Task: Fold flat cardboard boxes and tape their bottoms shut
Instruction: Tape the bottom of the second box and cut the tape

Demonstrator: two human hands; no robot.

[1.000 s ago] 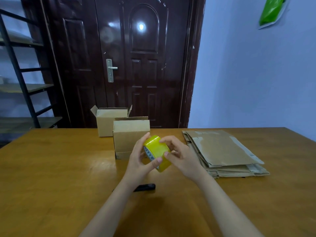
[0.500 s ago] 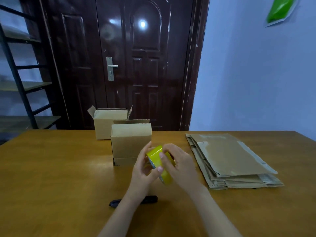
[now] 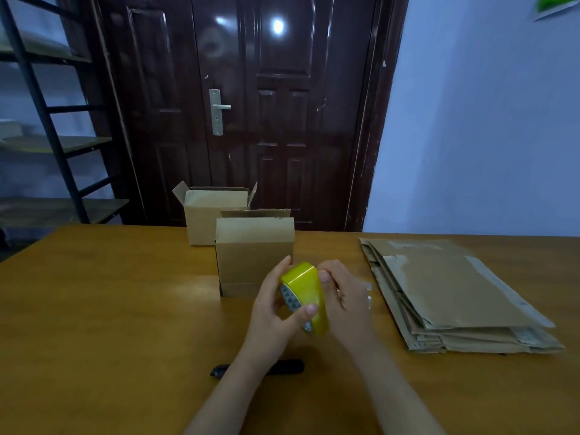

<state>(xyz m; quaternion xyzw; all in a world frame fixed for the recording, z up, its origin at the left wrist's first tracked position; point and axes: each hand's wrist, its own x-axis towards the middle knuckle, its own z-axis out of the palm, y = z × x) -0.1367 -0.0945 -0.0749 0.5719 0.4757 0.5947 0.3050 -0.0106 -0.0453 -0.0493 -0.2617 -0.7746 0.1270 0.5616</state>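
Observation:
A yellow roll of tape point(image 3: 303, 284) is held above the wooden table point(image 3: 110, 309) between both hands. My left hand point(image 3: 272, 312) grips it from the left, thumb across its lower edge. My right hand point(image 3: 343, 301) holds it from the right, with fingertips on its top rim. Just behind the hands stands a folded cardboard box point(image 3: 254, 251) with its flaps closed on top. A second box point(image 3: 215, 215) with its flaps open stands farther back. A stack of flat cardboard boxes point(image 3: 445, 293) lies to the right.
A black cutter or marker point(image 3: 284, 367) lies on the table under my left forearm. Behind the table are a dark door point(image 3: 266, 105) and, at the left, a black metal shelf point(image 3: 47, 120). A blue wall stands on the right.
Both hands have turned the tape roll a little and shifted slightly right and lower; my right fingers moved onto its top rim. The boxes and the flat stack have not moved.

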